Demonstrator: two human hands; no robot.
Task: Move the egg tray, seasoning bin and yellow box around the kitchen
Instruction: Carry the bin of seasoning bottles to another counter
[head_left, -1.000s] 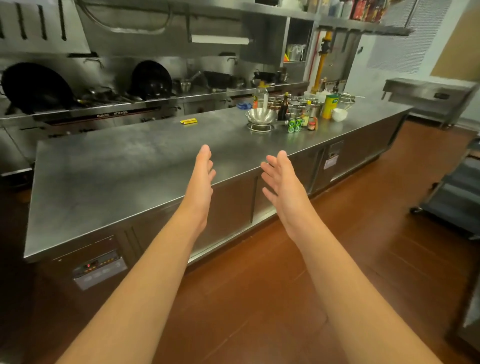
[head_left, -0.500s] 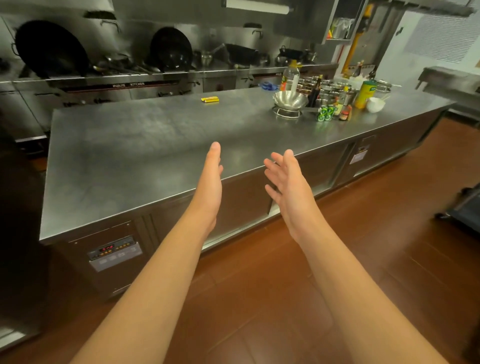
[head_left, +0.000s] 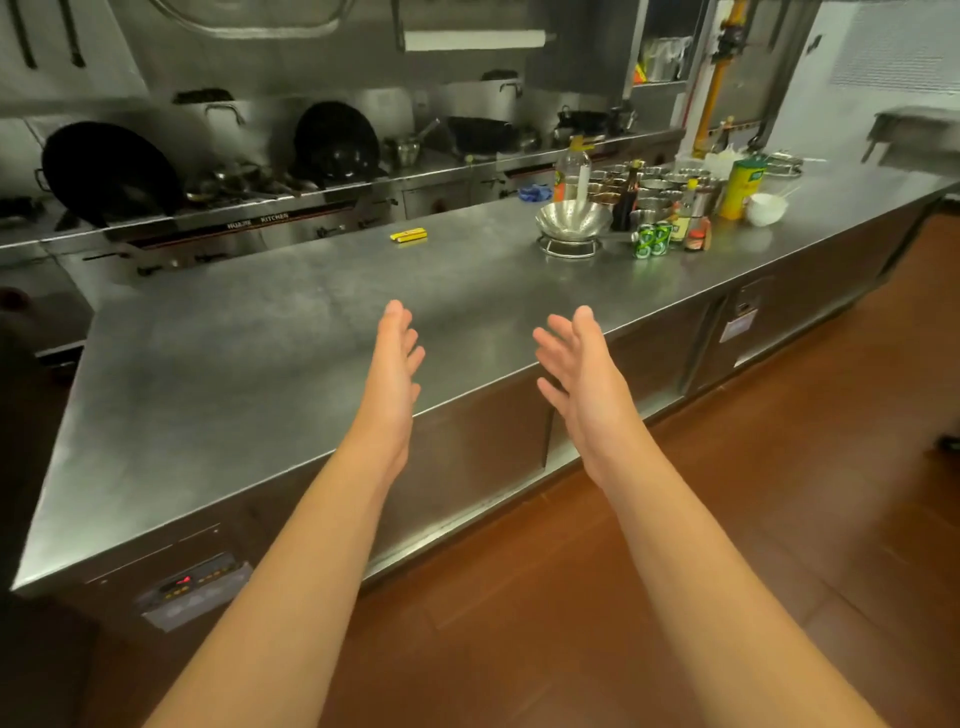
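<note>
A small flat yellow box (head_left: 409, 235) lies near the far edge of the long steel counter (head_left: 249, 374). A cluster of steel seasoning cups (head_left: 655, 188) stands at the counter's right part, behind bottles. No egg tray shows. My left hand (head_left: 392, 376) and my right hand (head_left: 582, 374) are stretched out over the counter's near edge, palms facing each other, fingers straight, holding nothing. Both are well short of the yellow box.
A steel bowl on a ring stand (head_left: 571, 224), an oil bottle (head_left: 571, 174), green cans (head_left: 652, 240), a yellow canister (head_left: 742, 188) and a white bowl (head_left: 766, 208) crowd the counter's right part. Black woks (head_left: 106, 169) lean on the stove line behind. Brown floor lies on the right.
The view has drawn closer to the counter and shifted left. Both hands stay open and outstretched, now reaching over the counter's near edge.
</note>
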